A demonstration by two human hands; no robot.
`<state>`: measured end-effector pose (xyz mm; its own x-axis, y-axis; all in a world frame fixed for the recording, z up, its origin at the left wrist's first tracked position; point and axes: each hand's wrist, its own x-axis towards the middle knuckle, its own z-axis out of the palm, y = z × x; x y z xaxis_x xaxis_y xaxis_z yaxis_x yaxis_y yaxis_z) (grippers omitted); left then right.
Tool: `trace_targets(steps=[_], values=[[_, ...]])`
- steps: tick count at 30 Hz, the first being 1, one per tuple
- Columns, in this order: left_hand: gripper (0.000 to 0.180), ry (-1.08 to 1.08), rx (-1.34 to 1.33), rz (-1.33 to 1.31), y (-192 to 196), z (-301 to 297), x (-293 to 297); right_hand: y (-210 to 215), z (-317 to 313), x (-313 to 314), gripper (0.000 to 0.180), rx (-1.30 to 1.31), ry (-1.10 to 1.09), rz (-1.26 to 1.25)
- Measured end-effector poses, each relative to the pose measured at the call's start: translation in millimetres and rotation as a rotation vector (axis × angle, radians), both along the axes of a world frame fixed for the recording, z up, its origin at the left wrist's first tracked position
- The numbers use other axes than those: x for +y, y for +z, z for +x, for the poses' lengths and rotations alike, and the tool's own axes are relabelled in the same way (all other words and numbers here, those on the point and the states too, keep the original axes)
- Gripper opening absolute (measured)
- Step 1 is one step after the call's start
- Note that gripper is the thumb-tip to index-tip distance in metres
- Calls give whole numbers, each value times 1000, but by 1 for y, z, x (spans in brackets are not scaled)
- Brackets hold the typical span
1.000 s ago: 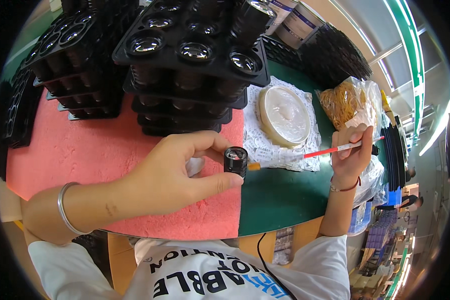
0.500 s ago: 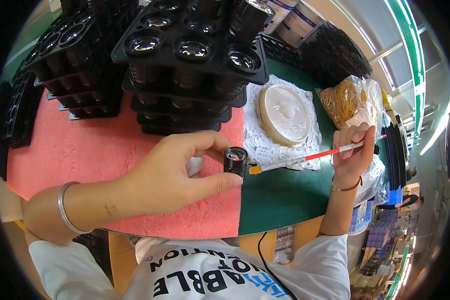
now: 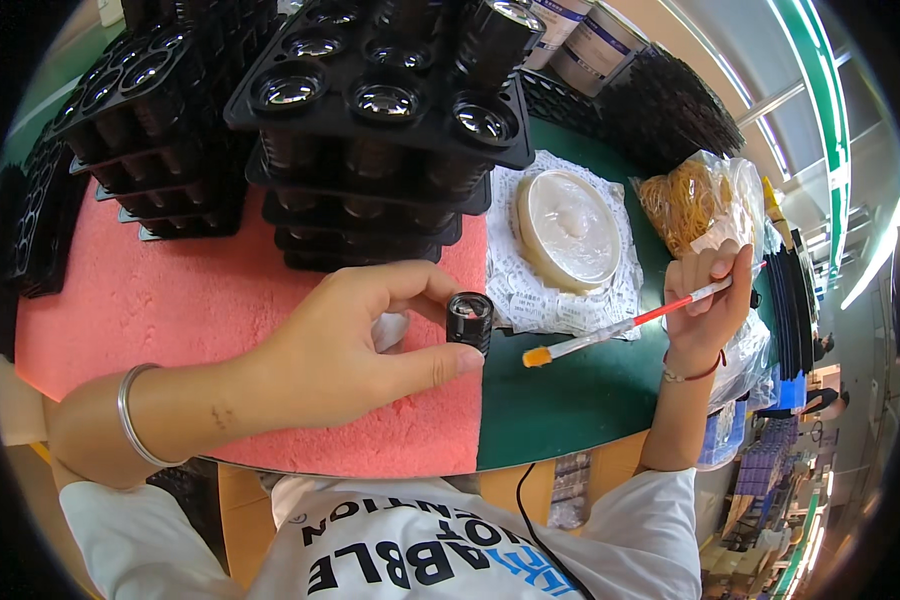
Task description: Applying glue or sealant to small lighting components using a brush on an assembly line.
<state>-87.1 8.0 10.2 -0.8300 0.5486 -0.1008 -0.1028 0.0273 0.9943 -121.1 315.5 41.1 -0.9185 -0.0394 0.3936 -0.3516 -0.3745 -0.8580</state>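
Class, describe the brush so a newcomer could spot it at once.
Find the green tabletop beside the pink mat. Over it, the right hand holds a slim brush slanting leftward. Its red handle section and golden bristles distinguish it from the round, pale tub nearby.

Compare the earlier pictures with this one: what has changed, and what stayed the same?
The brush in the right hand has swung away from the black lens barrel, its bristles now farther right and nearer the person. Nothing was let go. The left hand, barrel and round dish stayed put.

Bagged yellowish bands [image 3: 678,208], seemingly metal cans [image 3: 594,52]
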Motion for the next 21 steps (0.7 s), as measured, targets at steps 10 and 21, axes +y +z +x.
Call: trace_targets(steps=[10, 21], values=[[28, 0, 12, -45, 2, -1, -1, 0, -2, 0, 36, 47, 68, -9], [27, 12, 2, -16, 5, -1, -1, -3, 0, 2, 28, 39, 82, 77]])
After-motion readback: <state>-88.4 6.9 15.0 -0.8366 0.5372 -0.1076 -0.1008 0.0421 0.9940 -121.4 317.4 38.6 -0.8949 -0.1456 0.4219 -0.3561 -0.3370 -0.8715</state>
